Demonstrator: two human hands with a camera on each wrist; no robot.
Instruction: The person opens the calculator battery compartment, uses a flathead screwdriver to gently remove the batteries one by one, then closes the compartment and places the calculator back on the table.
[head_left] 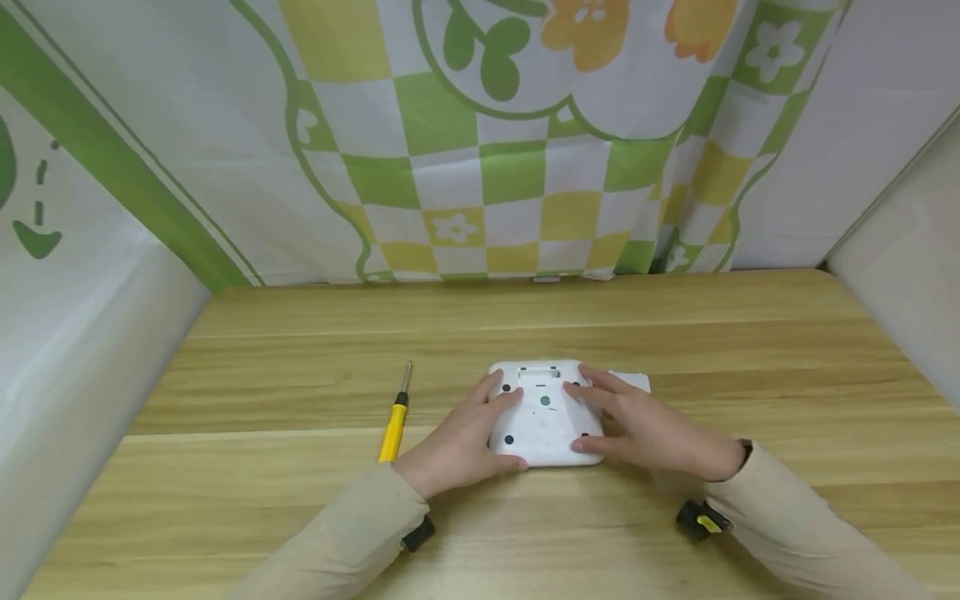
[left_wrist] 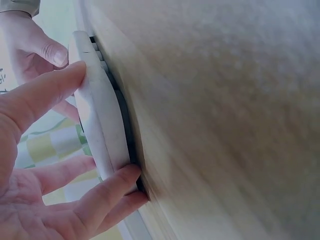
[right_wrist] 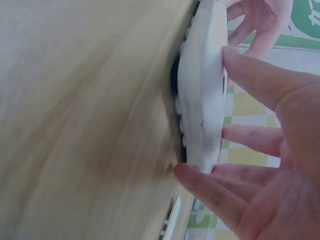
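A white desk calculator [head_left: 543, 429] lies face down on the table, its keys just showing along the underside in both wrist views. Its back carries several dark round spots, a green dot and an uncovered slot [head_left: 540, 374] near the far edge. My left hand [head_left: 459, 442] grips the left side, thumb by the near edge and fingertips at the side and on the back. From the right, my right hand [head_left: 651, 427] holds the opposite side, thumb on the back near the lower corner and fingers spread along the upper side.
A yellow-handled screwdriver [head_left: 393, 427] lies left of my left hand, its tip pointing away. Beyond my right fingers, a flat white piece [head_left: 633, 381] is partly covered by that hand. A patterned green, yellow and white cloth [head_left: 517, 183] hangs behind the wooden table [head_left: 300, 375].
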